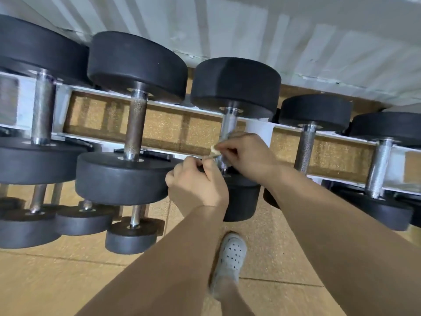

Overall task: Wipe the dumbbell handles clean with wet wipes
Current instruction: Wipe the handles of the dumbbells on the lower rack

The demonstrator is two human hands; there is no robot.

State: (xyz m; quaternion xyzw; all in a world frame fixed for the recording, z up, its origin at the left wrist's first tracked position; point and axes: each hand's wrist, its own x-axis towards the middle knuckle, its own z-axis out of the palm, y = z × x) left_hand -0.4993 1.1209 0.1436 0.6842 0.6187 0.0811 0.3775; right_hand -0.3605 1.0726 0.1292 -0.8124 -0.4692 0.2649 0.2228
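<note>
By the white rack (259, 130), left hand (198, 181) and right hand (246, 153) pinch a wipe (215, 151) at the middle handle (229, 124); wrap fully, then twist.

Matte black round rubber dumbbell heads (235, 84), silver knurled steel handles (136, 127), speckled tan cork floor (57, 277), white metal rack rail (259, 130), pale grey perforated clog (231, 254).

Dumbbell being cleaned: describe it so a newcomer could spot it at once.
On the white rack, the upper row shows five black dumbbells. Take the middle dumbbell. Only its handle has the left hand and right hand at it, pinching a wipe.
</note>
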